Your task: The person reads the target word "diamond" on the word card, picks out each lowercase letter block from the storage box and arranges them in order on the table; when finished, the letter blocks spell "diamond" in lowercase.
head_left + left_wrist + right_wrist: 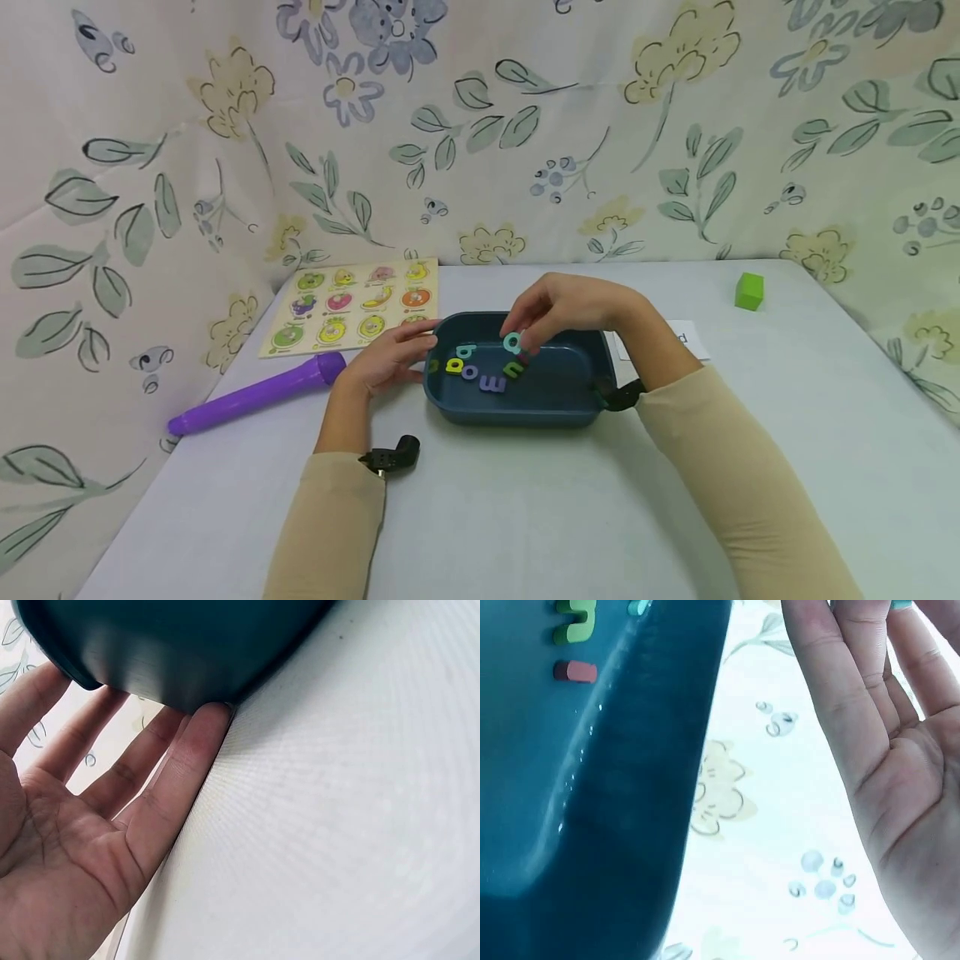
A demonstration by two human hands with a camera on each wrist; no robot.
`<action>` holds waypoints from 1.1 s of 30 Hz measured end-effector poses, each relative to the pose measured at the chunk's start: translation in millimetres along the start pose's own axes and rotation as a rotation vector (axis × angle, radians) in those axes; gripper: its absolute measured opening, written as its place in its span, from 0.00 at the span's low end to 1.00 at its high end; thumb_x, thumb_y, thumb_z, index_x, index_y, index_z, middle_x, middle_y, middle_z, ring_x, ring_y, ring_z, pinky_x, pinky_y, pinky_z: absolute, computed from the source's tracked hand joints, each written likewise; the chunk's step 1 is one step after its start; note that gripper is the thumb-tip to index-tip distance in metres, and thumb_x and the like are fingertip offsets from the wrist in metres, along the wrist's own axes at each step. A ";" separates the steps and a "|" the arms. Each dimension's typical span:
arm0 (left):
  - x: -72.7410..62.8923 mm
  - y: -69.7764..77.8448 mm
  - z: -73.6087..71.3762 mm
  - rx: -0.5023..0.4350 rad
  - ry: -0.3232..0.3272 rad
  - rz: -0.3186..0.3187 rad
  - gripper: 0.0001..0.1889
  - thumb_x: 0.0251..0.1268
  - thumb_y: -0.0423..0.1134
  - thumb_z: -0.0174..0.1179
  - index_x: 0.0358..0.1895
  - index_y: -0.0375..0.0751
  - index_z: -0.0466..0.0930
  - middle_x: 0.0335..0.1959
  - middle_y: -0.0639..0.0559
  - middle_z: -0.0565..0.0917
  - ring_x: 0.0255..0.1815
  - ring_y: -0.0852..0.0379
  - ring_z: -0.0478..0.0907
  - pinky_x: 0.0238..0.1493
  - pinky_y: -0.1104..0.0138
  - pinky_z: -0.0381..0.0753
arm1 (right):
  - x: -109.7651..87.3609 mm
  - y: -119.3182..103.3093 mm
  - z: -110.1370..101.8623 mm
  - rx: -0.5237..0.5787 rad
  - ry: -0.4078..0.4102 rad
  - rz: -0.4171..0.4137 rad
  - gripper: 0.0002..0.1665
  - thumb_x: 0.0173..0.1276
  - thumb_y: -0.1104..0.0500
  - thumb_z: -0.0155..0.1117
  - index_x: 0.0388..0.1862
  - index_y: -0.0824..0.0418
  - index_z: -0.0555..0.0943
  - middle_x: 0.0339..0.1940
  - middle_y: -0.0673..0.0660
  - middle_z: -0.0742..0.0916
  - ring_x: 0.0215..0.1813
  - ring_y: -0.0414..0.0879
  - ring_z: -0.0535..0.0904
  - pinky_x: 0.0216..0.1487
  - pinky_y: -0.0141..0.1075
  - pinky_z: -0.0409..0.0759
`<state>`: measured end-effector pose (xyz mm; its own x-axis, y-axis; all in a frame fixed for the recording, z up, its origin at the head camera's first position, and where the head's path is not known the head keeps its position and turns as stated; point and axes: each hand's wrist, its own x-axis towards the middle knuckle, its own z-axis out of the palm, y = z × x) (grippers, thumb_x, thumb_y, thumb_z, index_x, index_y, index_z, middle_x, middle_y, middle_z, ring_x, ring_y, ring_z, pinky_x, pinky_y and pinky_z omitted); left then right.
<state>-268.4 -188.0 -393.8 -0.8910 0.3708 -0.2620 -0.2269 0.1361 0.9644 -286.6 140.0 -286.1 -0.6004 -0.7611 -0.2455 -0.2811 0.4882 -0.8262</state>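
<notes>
One turquoise ring-shaped letter [506, 342] is lifted, pinched by the right hand [562, 304] over the dark blue rounded tray [525, 419]; other coloured letters [492, 383] lie inside, unlifted. The left hand [386, 358], fingers apart, touches its side.

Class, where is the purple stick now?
In the head view, the purple stick lies on the left of the white table, below the fruit board, its thicker end near the left hand.

The right grip [564, 305] partly hides a teal letter [512, 342]; at the tray's [555, 387] three o'clock, the wrist [651, 346] partly covers a card [696, 343]. The fruit board's [357, 311] captions are unreadably small.
</notes>
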 end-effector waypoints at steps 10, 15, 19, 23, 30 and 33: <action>1.6 -1.0 0.6 0.005 -0.004 -0.004 0.30 0.79 0.47 0.57 0.80 0.51 0.65 0.76 0.44 0.72 0.71 0.45 0.75 0.51 0.59 0.88 | -24.9 8.1 -14.6 0.087 0.075 -0.009 0.19 0.71 0.57 0.68 0.58 0.60 0.86 0.46 0.59 0.90 0.47 0.55 0.87 0.56 0.44 0.87; 2.1 0.0 -0.1 0.011 -0.001 -0.008 0.30 0.79 0.48 0.57 0.79 0.52 0.65 0.76 0.44 0.72 0.74 0.42 0.72 0.53 0.58 0.88 | -34.9 10.1 -17.9 0.135 0.107 -0.003 0.17 0.69 0.60 0.69 0.54 0.66 0.82 0.37 0.60 0.88 0.44 0.59 0.86 0.56 0.48 0.86; 1.1 0.2 -0.5 0.015 0.005 -0.008 0.30 0.79 0.47 0.57 0.80 0.50 0.64 0.76 0.43 0.71 0.75 0.40 0.71 0.53 0.57 0.88 | -42.6 12.1 -18.1 0.136 0.133 0.010 0.15 0.69 0.59 0.70 0.50 0.67 0.81 0.36 0.61 0.88 0.43 0.58 0.86 0.56 0.50 0.86; 0.6 -0.4 -0.5 0.011 0.005 -0.007 0.30 0.79 0.47 0.57 0.79 0.50 0.64 0.76 0.43 0.71 0.75 0.41 0.72 0.54 0.57 0.88 | -53.3 15.6 -20.7 0.138 0.164 0.025 0.14 0.71 0.58 0.70 0.49 0.66 0.81 0.38 0.61 0.88 0.43 0.58 0.87 0.57 0.48 0.86; 2.0 -1.6 -0.6 -0.010 0.009 -0.010 0.29 0.79 0.47 0.58 0.79 0.49 0.66 0.76 0.43 0.72 0.73 0.42 0.73 0.54 0.55 0.88 | -72.9 26.5 -25.6 0.179 0.226 0.057 0.16 0.72 0.59 0.68 0.53 0.66 0.81 0.44 0.63 0.87 0.43 0.60 0.89 0.54 0.45 0.89; 3.0 -1.8 -0.7 -0.014 0.015 -0.012 0.29 0.79 0.46 0.58 0.79 0.49 0.66 0.76 0.44 0.73 0.74 0.43 0.73 0.54 0.55 0.88 | -80.2 30.4 -26.1 0.183 0.254 0.061 0.16 0.73 0.59 0.68 0.55 0.66 0.82 0.44 0.64 0.88 0.43 0.60 0.90 0.52 0.46 0.89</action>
<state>-270.9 -187.7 -396.3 -0.8938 0.3556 -0.2732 -0.2430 0.1279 0.9616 -266.5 227.1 -278.3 -0.7864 -0.5905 -0.1814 -0.1139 0.4272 -0.8970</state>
